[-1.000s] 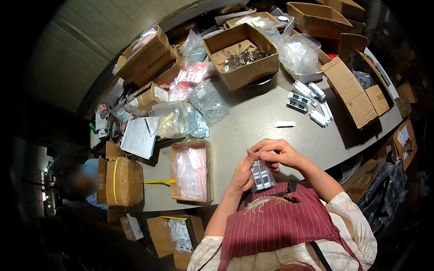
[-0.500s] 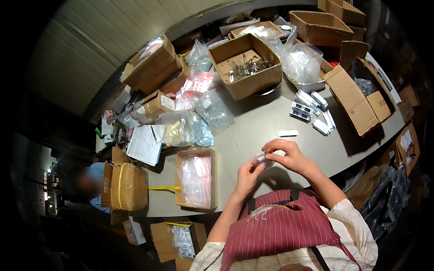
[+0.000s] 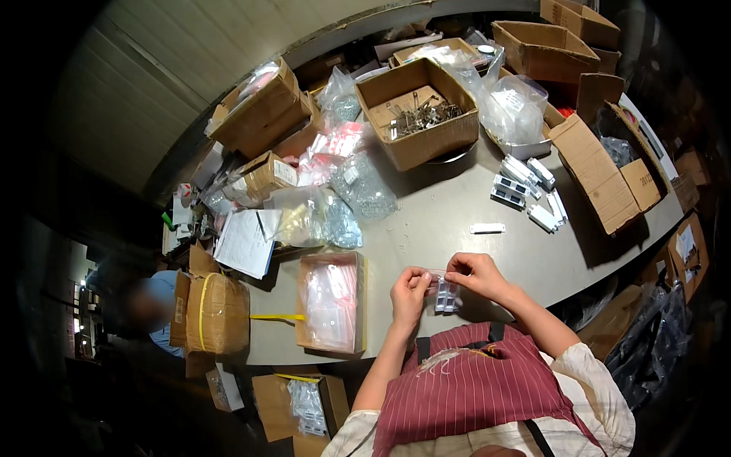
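Observation:
Between both hands hangs a small see-through plastic bag (image 3: 446, 295) with silver-white parts inside, near the table's front edge. My left hand (image 3: 410, 295) pinches the bag's upper left edge. At its upper right, my right hand (image 3: 480, 276) holds the bag between thumb and fingers. The parts hang low in the bag, below the fingertips. One white bar-shaped piece (image 3: 487, 228) lies alone on the table just beyond my right hand. Several similar white pieces (image 3: 509, 192) are grouped farther back on the right, some showing dark recesses.
Left of my hands stands an open carton (image 3: 303, 335) of flat plastic bags. A carton of metal parts (image 3: 415, 148) sits farther back. Filled bags (image 3: 364, 186) and a clipboard with papers (image 3: 245, 242) crowd the left. An open-flapped carton (image 3: 590, 171) stands right. A person (image 3: 161, 297) is far left.
My hands have spread slightly apart and now hold the bag by its upper edge. The bag has gone from bunched between the fingers to hanging upright, its parts lower down.

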Motion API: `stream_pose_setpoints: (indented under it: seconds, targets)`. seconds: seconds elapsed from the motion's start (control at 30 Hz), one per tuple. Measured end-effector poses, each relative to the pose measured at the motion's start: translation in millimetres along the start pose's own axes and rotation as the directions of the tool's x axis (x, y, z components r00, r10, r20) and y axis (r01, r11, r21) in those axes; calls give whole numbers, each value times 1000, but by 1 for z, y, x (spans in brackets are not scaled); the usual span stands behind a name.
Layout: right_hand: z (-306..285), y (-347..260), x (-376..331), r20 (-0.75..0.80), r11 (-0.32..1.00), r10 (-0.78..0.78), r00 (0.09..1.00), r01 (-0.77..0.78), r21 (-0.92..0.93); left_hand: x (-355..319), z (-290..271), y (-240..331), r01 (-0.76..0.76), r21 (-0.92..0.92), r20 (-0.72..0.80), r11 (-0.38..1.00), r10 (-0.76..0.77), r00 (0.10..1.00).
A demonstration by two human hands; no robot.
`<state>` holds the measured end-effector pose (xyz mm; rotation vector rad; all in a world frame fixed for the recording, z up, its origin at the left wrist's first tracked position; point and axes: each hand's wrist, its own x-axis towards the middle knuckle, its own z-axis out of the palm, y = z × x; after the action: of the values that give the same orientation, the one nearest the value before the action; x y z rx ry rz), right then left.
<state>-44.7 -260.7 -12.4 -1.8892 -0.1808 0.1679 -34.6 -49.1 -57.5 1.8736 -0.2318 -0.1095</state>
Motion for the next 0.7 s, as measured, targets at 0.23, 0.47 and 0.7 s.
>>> stream_pose_setpoints:
  seconds: [0.23,0.47,0.7]
  targets:
    - [18,15,0,31,982,-168,985,170,-86,-5,4,26,121,-28,-18,992,-122,992]
    - [23,14,1,20,930,-298,954,295,-218,-7,-3,3,-176,307,114,936,147,983]
    - [27,5,4,65,901,-389,919,395,-182,-10,-14,16,-283,267,147,921,252,957]
